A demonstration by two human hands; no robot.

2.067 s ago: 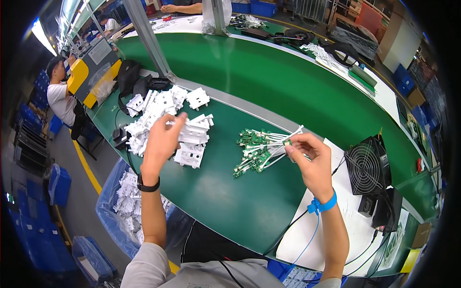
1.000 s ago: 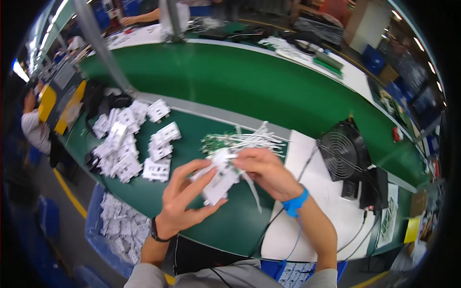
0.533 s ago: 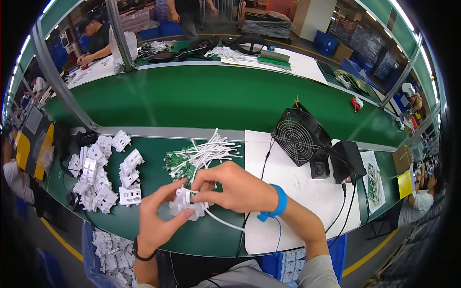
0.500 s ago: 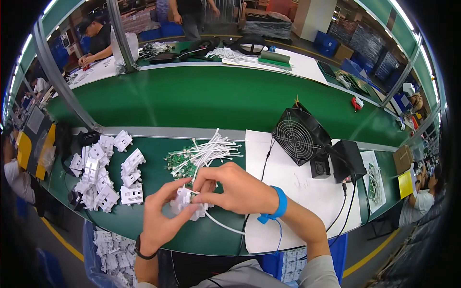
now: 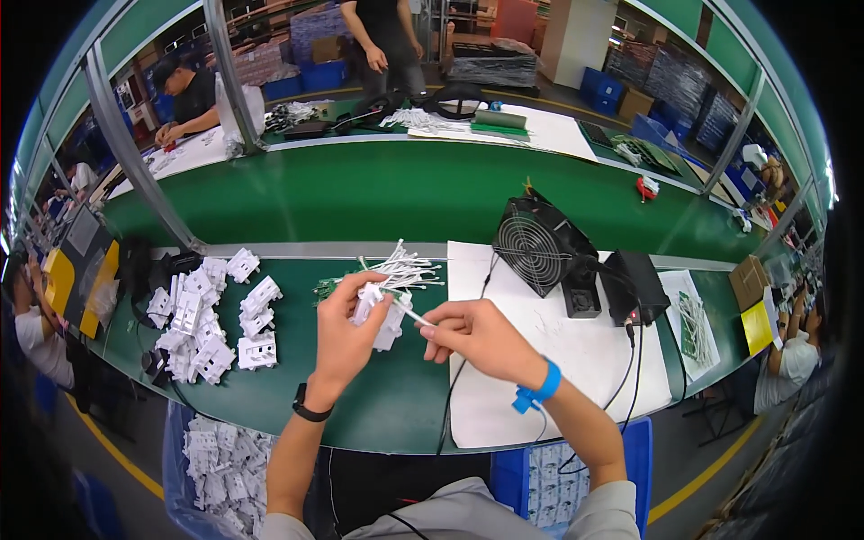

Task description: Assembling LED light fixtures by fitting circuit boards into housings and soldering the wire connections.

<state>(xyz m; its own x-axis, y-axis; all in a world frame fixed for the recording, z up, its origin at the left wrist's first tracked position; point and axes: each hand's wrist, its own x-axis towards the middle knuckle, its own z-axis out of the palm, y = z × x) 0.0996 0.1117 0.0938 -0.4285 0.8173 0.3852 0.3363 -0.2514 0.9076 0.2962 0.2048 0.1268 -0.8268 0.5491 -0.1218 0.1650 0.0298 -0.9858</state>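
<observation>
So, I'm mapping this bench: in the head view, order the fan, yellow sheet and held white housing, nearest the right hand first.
1. White housing: left of the right hand.
2. Fan: beyond, slightly right.
3. Yellow sheet: far right.

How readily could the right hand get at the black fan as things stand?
Probably yes: between the right hand and the black fan lies mostly bare white sheet, though that hand holds a white cable.
</observation>
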